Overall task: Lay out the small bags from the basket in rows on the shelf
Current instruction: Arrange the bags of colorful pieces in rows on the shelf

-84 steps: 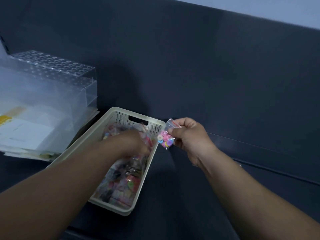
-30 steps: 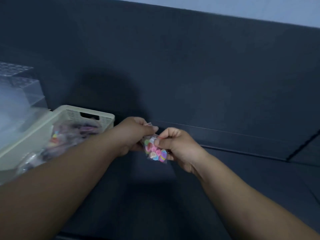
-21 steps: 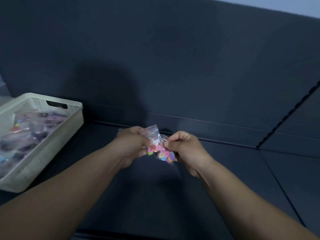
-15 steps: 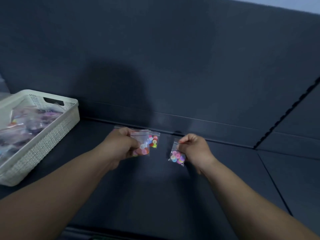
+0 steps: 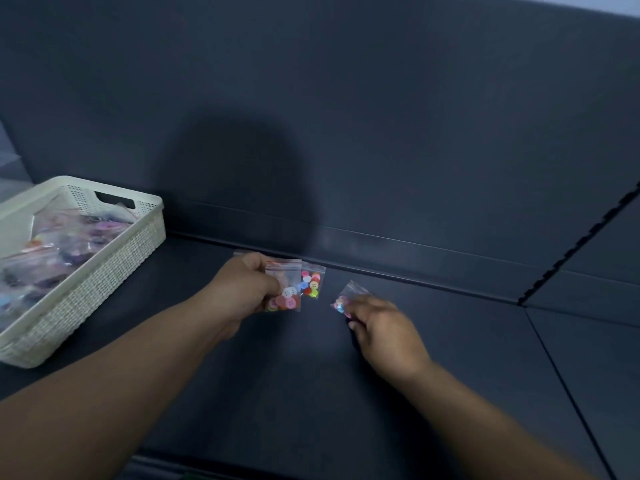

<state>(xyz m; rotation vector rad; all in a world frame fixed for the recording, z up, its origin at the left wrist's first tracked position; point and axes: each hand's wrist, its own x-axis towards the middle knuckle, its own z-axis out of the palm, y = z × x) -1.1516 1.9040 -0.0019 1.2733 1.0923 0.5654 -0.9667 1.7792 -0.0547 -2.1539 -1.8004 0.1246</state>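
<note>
left grip [image 5: 242, 289] clenched on spare bags [image 5: 287, 289], fanned ready for picking | right grip [image 5: 384, 327] pinched single bag [image 5: 349, 294] low over shelf [image 5: 450, 344], likely starting a row | basket [image 5: 152, 202] far left

The left hand [image 5: 247, 289] grips a small clear bag [image 5: 285, 292] of pink and white buttons near the back of the dark shelf [image 5: 450, 341]. A second bag [image 5: 313, 280] shows past its right edge. The blurred right hand [image 5: 384, 327] has its fingertips at a third bag [image 5: 348, 297], and a cream basket [image 5: 104, 271] of more bags sits to the left.
</note>
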